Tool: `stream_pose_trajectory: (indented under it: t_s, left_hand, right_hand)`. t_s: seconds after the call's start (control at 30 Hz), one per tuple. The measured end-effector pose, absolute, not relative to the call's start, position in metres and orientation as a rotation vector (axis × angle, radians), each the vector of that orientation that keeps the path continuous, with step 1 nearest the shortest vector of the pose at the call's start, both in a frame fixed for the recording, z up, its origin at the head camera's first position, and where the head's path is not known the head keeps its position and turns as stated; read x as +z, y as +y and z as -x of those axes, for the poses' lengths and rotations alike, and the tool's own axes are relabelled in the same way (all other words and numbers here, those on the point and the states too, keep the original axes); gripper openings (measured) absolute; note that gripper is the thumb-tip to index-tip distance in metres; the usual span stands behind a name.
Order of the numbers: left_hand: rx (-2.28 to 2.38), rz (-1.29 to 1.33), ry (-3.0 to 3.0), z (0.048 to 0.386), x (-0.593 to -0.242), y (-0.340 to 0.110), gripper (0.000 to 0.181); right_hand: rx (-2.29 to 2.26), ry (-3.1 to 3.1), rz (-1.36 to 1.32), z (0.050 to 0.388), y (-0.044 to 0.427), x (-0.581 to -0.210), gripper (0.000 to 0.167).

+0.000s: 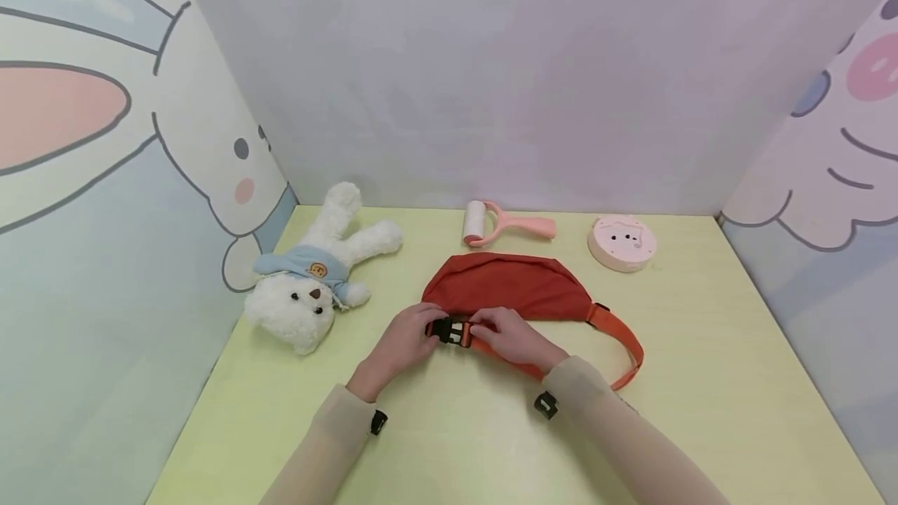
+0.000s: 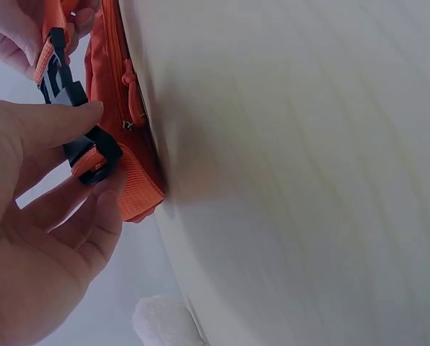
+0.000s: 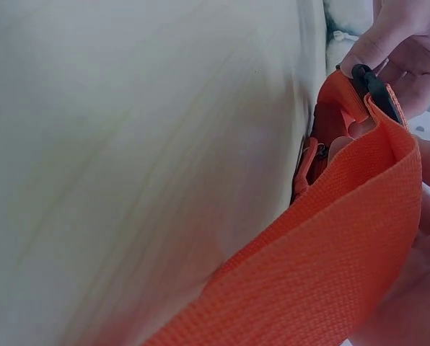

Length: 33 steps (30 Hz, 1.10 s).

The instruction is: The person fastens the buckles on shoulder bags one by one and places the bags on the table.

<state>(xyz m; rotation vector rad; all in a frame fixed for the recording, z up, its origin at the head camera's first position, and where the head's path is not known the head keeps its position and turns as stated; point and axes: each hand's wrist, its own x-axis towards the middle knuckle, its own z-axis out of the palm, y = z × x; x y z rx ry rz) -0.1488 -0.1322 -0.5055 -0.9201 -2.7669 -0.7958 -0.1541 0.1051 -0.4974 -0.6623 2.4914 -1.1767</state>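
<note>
A red waist bag (image 1: 508, 284) lies on the table with its orange strap (image 1: 620, 336) looping round on the right. At the front of the bag is a black side-release buckle (image 1: 450, 330), its prongs partly showing between the two halves. My left hand (image 1: 407, 341) pinches the left half between thumb and fingers, as the left wrist view shows on the buckle (image 2: 74, 97). My right hand (image 1: 515, 337) pinches the strap end at the other half. In the right wrist view the orange webbing (image 3: 330, 245) hides much of the right hand's grip. A zipper pull (image 2: 133, 94) hangs at the bag's edge.
A white plush bear (image 1: 295, 310) in a blue top lies to the left. Behind the bag are a pink lint roller (image 1: 519, 224) and, farther right, a round pink box-like thing with a face (image 1: 622, 242). Printed walls (image 1: 456, 76) enclose the table (image 1: 715, 380) on three sides.
</note>
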Motion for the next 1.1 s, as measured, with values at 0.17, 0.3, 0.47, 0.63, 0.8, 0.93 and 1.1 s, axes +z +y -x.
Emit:
stream_pose_trajectory:
  t_s: [0.17,0.3,0.47,0.63,0.8,0.93,1.1]
  left_hand:
    - [-0.8,0.926,-2.77,0.1496,-0.506,-0.1327,0.034]
    - [-0.824,0.941,-2.775,0.1491,-0.5047,-0.133,0.035]
    - [-0.872,0.952,-2.772,0.1488,-0.5044,-0.1331,0.038]
    - [-0.876,0.952,-2.76,0.1494,-0.5074,-0.132,0.041]
    - [-0.828,0.961,-2.772,0.1501,-0.5081,-0.1293,0.042]
    - [-0.801,0.964,-2.771,0.1505,-0.5078,-0.1284,0.043]
    - [-0.793,0.973,-2.754,0.151,-0.5075,-0.1284,0.044]
  right_hand:
    - [-1.176,2.496,0.637,0.1548,0.1035,-0.4976,0.014]
    - [-1.187,2.499,0.646,0.1552,0.1027,-0.4995,0.012]
    - [-1.2,2.501,0.629,0.155,0.1029,-0.5019,0.012]
    - [-1.219,2.486,0.628,0.1557,0.1023,-0.4997,0.013]
    - [-1.196,2.471,0.633,0.1573,0.1001,-0.4968,0.014]
    - [-1.148,2.479,0.639,0.1594,0.0991,-0.4959,0.013]
    - [-1.149,2.482,0.672,0.1616,0.0975,-0.4936,0.014]
